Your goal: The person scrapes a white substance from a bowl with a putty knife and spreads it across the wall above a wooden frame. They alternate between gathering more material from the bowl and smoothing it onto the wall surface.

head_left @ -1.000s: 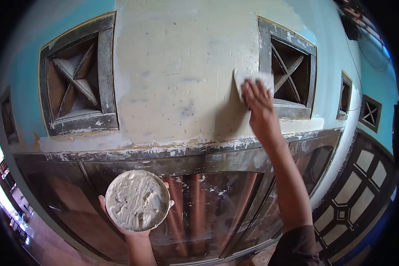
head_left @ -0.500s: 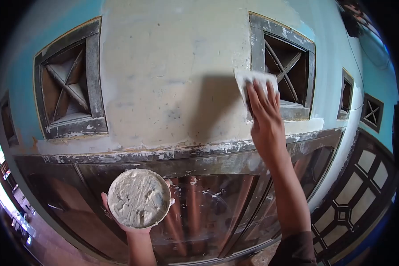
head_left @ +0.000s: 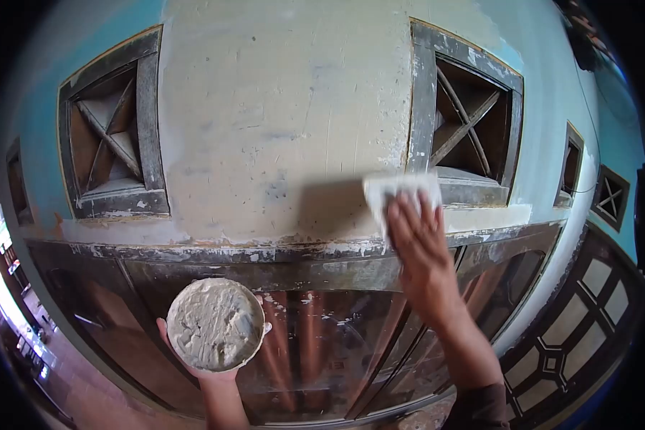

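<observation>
My left hand (head_left: 206, 375) cups a round bowl (head_left: 256, 352) from below, fingers around its sides. Thick greyish-white putty (head_left: 215, 322) fills it, its surface ridged and gouged. On the right, my right hand (head_left: 421, 247) grips a flat, whitish putty spreader (head_left: 401, 183), fingers spread over its face. The spreader overlaps the lower right of the cream wall patch (head_left: 279, 136), just below and left of the right vent frame, and casts a shadow to its left. Small pits and grey smudges mark the patch.
Weathered wooden vents with crossed bars, one at left (head_left: 111, 129) and one at right (head_left: 473, 115), flank the patch. Below runs a paint-flaked wooden ledge (head_left: 301, 252) over dark glazed panels (head_left: 322, 351). A panelled door (head_left: 566, 337) stands at far right.
My right hand has moved down with the spreader, from beside the right vent to near the ledge. The bowl has shifted slightly left and down in view.
</observation>
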The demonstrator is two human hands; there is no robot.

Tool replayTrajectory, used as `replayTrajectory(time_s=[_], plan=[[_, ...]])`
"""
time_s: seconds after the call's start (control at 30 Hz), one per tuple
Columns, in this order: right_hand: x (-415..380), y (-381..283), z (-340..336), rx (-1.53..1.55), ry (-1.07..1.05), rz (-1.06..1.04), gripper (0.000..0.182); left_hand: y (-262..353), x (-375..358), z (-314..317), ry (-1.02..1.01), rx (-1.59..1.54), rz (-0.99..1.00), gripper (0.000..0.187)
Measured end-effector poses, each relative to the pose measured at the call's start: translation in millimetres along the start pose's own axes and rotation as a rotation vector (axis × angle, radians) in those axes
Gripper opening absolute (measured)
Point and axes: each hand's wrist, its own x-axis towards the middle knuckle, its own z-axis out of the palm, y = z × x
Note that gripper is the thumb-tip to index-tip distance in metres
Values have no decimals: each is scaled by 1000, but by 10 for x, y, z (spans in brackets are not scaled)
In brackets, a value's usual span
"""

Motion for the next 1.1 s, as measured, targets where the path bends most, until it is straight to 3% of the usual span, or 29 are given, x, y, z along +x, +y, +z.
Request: replayTrajectory(time_s=[0.13, 0.2, 0.3, 0.43, 0.57, 0.7, 0.77, 0.83, 1.1], plan=[[1021, 267, -3, -69, 199, -68, 61, -24, -5, -14, 15, 7, -20, 90], [1117, 329, 95, -80, 235, -94, 58, -19, -27, 1, 50, -4, 6, 92], [904, 293, 339, -108, 162, -137, 51, 59, -38, -3, -30, -12, -18, 93], [18, -96, 465, -61, -128, -138, 56, 199, -62, -143, 56, 22, 29, 92], [-32, -415, 82, 40, -237, -98, 58, 308, -45, -136, -26, 56, 33, 91], [935, -483, -67, -19, 38, -74, 54, 364, -28, -105, -70, 98, 12, 92], [1380, -453, 142, -36, 187, -103, 52, 361, -31, 1, -104, -2, -26, 93], [1508, -473, 476, -119, 207, -90, 53, 402, -16, 3, -91, 3, -24, 94], [183, -1072, 981, -71, -183, -31, 71, 624, -41, -246, -24, 68, 20, 93]])
